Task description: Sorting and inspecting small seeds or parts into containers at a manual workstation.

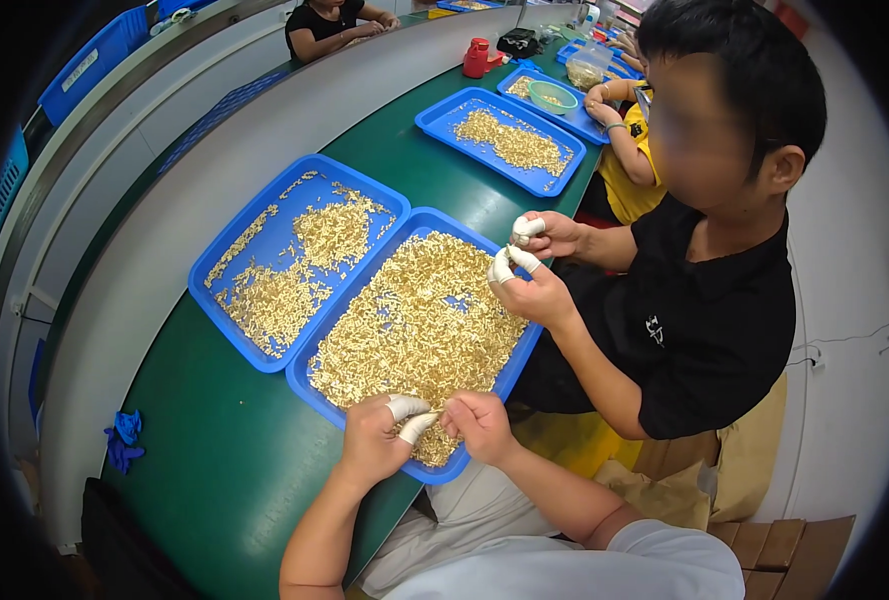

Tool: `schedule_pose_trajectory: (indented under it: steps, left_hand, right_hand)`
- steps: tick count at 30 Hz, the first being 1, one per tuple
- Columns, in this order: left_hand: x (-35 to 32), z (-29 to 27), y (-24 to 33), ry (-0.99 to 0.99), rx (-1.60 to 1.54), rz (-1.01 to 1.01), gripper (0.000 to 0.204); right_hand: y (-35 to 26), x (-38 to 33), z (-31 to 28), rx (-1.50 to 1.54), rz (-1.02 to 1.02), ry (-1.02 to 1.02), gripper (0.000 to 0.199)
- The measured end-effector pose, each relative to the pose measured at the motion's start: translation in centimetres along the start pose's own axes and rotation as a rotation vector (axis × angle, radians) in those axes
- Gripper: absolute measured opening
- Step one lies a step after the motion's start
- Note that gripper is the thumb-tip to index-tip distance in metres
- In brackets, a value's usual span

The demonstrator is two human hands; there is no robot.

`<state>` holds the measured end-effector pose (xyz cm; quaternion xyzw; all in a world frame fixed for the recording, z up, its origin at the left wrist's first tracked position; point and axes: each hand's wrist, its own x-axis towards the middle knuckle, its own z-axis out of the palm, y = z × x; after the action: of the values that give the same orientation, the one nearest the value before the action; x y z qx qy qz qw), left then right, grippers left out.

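Low over the near end of a blue tray [307,392] heaped with small gold-coloured pieces [405,320], my two hands meet at the fingertips. White finger cots cover the thumb and index finger of my left hand [377,440], which are pinched on a tiny gold-coloured piece. My right hand [482,424] is bare, its fingers curled in a closed pinch right beside that piece. Whatever lies inside the right fingers is too small to make out.
A second blue tray [201,272] with gold piles adjoins on the left. Close at right, a co-worker in black [710,300] holds both hands over my tray's far edge. More trays [435,122] and people line the green table [255,440]. Blue gloves [125,440] lie at left.
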<state>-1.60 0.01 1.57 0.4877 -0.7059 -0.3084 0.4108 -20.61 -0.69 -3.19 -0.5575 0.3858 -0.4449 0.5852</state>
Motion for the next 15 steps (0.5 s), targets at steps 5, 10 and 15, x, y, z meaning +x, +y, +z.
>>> schedule_pose_trajectory:
  steps: [5,10,15]
  left_hand:
    - [0.1,0.4,0.0,0.054,-0.079,-0.026,0.010]
    - [0.4,-0.4,0.1,0.059,-0.110,-0.083,0.009]
    - [2.9,-4.7,-1.1,0.293,0.086,-0.050,0.013]
  right_hand:
    - [-0.1,0.1,0.1,-0.004,-0.008,-0.007,0.030]
    - [-0.2,0.2,-0.4,-0.004,-0.016,0.003,0.030]
    - [-0.2,0.2,-0.2,0.018,-0.044,0.027,0.032]
